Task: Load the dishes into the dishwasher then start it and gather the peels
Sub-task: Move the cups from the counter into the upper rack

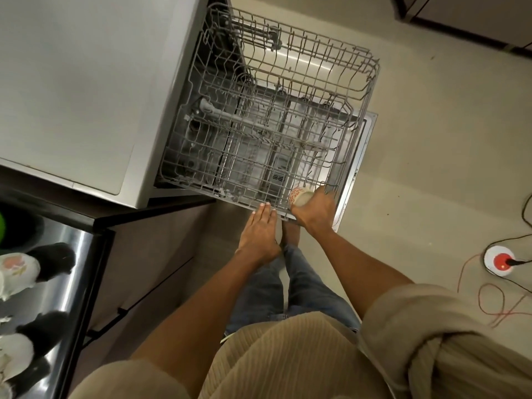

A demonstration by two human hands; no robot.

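The dishwasher stands open with its grey wire racks pulled out over the lowered door. The upper rack holds no dishes. My right hand grips a white cup with an orange pattern at the rack's near right corner. My left hand lies flat with straight fingers, its fingertips touching the near rim of the rack.
White patterned cups stand on the steel sink counter at the lower left, beside dark cabinet drawers. On the floor at the right lie a red-and-white socket and orange cable. Dark furniture sits top right.
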